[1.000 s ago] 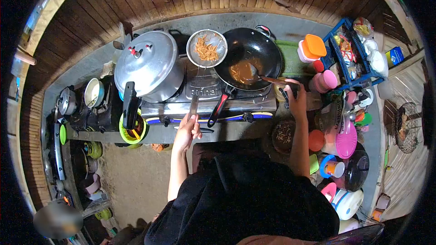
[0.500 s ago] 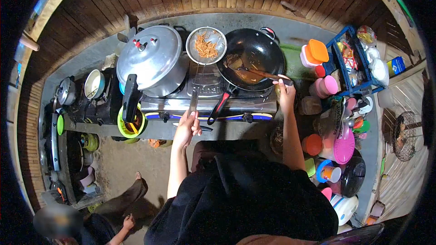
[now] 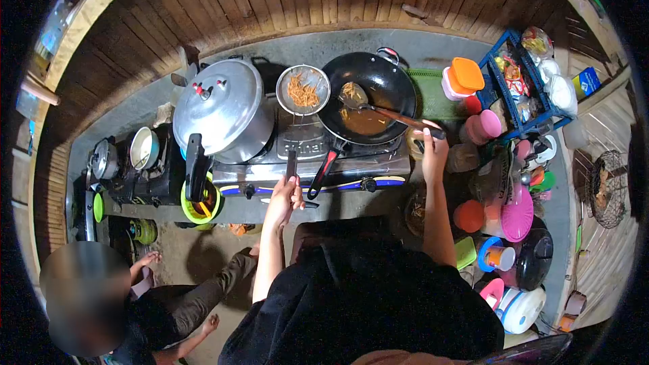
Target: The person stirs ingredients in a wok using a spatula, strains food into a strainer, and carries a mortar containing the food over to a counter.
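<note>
My left hand [image 3: 284,203] is closed around the handle of a round wire strainer [image 3: 324,88]. Light-brown fried strips [image 3: 302,90] lie in the strainer, which is level beside the wok's left rim. In my right hand [image 3: 434,150] is the wooden handle of a ladle [image 3: 400,118]. Its rounded head is inside the black wok [image 3: 389,81] and carries some of the same strips. Brown oil [image 3: 362,123] with a few loose strips pools in the wok's near side.
A large silver pressure cooker [image 3: 223,111] sits left on the gas stove [image 3: 304,179]. A green bowl [image 3: 211,213] stands below its handle. Plastic containers [image 3: 466,76] and a blue basket [image 3: 527,125] are on the right. Another person [image 3: 152,318] sits at lower left.
The ladle's head has lifted and turned, now showing strips in it, with more oil visible below. The strainer sits slightly lower in view. The other person has leaned further in.
</note>
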{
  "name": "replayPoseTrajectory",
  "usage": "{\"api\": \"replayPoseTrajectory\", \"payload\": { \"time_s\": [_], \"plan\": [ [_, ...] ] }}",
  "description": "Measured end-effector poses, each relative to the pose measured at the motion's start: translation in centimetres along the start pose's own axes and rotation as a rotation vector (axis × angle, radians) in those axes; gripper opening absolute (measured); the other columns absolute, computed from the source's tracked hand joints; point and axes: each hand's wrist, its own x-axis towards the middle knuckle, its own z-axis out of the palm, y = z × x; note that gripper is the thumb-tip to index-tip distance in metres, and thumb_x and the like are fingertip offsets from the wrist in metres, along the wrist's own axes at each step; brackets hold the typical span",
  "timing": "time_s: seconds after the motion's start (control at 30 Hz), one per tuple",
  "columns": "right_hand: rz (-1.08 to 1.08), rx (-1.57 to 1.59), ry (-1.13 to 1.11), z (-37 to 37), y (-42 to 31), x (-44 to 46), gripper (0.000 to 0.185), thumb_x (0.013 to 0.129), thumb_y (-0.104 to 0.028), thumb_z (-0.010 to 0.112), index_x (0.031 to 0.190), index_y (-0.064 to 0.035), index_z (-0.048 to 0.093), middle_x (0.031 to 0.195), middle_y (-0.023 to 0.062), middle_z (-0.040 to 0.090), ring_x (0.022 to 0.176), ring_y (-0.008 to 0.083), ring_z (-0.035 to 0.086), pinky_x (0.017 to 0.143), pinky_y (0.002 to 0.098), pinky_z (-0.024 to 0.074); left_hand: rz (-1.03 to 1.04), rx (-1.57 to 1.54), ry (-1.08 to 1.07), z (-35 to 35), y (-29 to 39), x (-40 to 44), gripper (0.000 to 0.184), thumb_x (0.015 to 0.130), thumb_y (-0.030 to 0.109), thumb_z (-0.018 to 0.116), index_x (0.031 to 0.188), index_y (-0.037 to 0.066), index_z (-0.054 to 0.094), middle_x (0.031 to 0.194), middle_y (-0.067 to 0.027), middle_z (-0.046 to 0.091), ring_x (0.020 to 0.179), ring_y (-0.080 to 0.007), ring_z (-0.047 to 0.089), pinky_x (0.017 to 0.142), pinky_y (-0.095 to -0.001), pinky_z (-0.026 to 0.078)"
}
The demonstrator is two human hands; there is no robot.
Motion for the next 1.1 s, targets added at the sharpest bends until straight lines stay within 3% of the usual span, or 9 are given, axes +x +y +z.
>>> {"api": "replayPoseTrajectory", "payload": {
  "time_s": [0.37, 0.47, 0.6, 0.77, 0.83, 0.87, 0.97, 1.03, 1.1],
  "plan": [
    [-0.075, 0.056, 0.228, -2.3, -9.0, 0.4, 0.02, 0.088, -0.013, 0.052, 0.101, 0.0019, 0.057, 0.084, 0.0039, 0.06, 0.077, 0.0103, 0.056, 0.074, 0.0253, 0.0417, -0.074, -0.01, -0.114, 4.4, -1.3, 1.9, 0.014, 0.094, 0.02, 0.036, 0.085, 0.009, 0.038, 0.051, 0.0036, 0.03, 0.039, -0.0077, 0.027, 0.044, -0.026, 0.037],
    [-0.042, 0.184, 0.227, -0.6, -8.1, 1.4, 0.021, 0.088, -0.018, 0.052, 0.095, -0.0001, 0.058, 0.067, 0.0058, 0.061, 0.062, 0.011, 0.057, 0.061, 0.0222, 0.0428, -0.09, -0.013, -0.161, 5.0, -1.9, 2.1, 0.014, 0.094, 0.02, 0.035, 0.086, 0.009, 0.038, 0.051, 0.0038, 0.029, 0.038, -0.0074, 0.025, 0.044, -0.0263, 0.037],
    [0.155, 0.246, 0.317, 0.2, -5.5, 1.8, 0.026, 0.089, -0.022, 0.05, 0.096, 0.0011, 0.059, 0.066, 0.0057, 0.061, 0.06, 0.0107, 0.055, 0.059, 0.0231, 0.0423, -0.084, -0.034, -0.187, 5.4, -2.1, 1.7, 0.014, 0.094, 0.022, 0.038, 0.087, 0.01, 0.041, 0.053, 0.0038, 0.032, 0.038, -0.0073, 0.026, 0.045, -0.0265, 0.036],
    [0.154, 0.29, 0.414, 0.2, -4.0, 1.4, 0.029, 0.089, -0.026, 0.051, 0.096, 0.0017, 0.059, 0.066, 0.0061, 0.061, 0.06, 0.0118, 0.055, 0.061, 0.0251, 0.0437, -0.094, -0.035, -0.177, 5.1, -2.2, 1.5, 0.015, 0.094, 0.022, 0.037, 0.087, 0.009, 0.041, 0.052, 0.0038, 0.032, 0.038, -0.0075, 0.026, 0.045, -0.0265, 0.036],
    [0.159, 0.258, 0.399, 0.1, -3.7, 1.4, 0.03, 0.09, -0.027, 0.049, 0.096, -0.0005, 0.06, 0.064, -0.0008, 0.061, 0.058, 0.0037, 0.046, 0.054, 0.0203, 0.0283, -0.107, -0.02, -0.147, 5.3, -1.9, 1.2, 0.015, 0.094, 0.022, 0.037, 0.087, 0.009, 0.041, 0.052, 0.0037, 0.032, 0.038, -0.0077, 0.026, 0.045, -0.0267, 0.036],
    [0.163, 0.259, 0.397, 0.1, -3.8, 1.4, 0.03, 0.09, -0.027, 0.049, 0.096, -0.0005, 0.06, 0.064, -0.0008, 0.061, 0.058, 0.0037, 0.046, 0.054, 0.0203, 0.0283, -0.11, -0.02, -0.144, 5.3, -1.8, 1.1, 0.015, 0.094, 0.022, 0.037, 0.087, 0.009, 0.041, 0.052, 0.0037, 0.032, 0.038, -0.0077, 0.026, 0.045, -0.0267, 0.036],
    [0.18, 0.28, 0.348, 0.0, -3.9, 1.4, 0.03, 0.09, -0.027, 0.049, 0.095, -0.0005, 0.06, 0.065, -0.0004, 0.062, 0.059, 0.004, 0.048, 0.054, 0.0206, 0.0288, -0.107, -0.025, -0.144, 5.1, -1.8, 1.1, 0.015, 0.095, 0.019, 0.034, 0.086, 0.008, 0.04, 0.053, 0.0033, 0.031, 0.038, -0.0074, 0.026, 0.045, -0.0264, 0.038],
    [0.2, 0.25, 0.348, -0.2, -3.6, 1.7, 0.03, 0.089, -0.024, 0.051, 0.086, 0.0042, 0.06, 0.065, 0.0074, 0.062, 0.058, 0.0133, 0.057, 0.062, 0.0262, 0.0447, -0.106, -0.014, -0.146, 4.8, -2.3, 1.5, 0.015, 0.095, 0.019, 0.034, 0.086, 0.008, 0.04, 0.053, 0.0033, 0.032, 0.037, -0.0074, 0.026, 0.045, -0.0264, 0.038],
    [0.201, 0.263, 0.354, -0.4, -2.9, 1.8, 0.03, 0.089, -0.025, 0.051, 0.085, 0.0037, 0.06, 0.066, 0.0073, 0.062, 0.058, 0.0129, 0.056, 0.061, 0.0261, 0.0442, -0.109, -0.003, -0.147, 4.9, -2.3, 1.5, 0.015, 0.095, 0.019, 0.034, 0.086, 0.008, 0.04, 0.053, 0.0034, 0.032, 0.037, -0.0074, 0.027, 0.045, -0.0263, 0.038]
  ]
}}
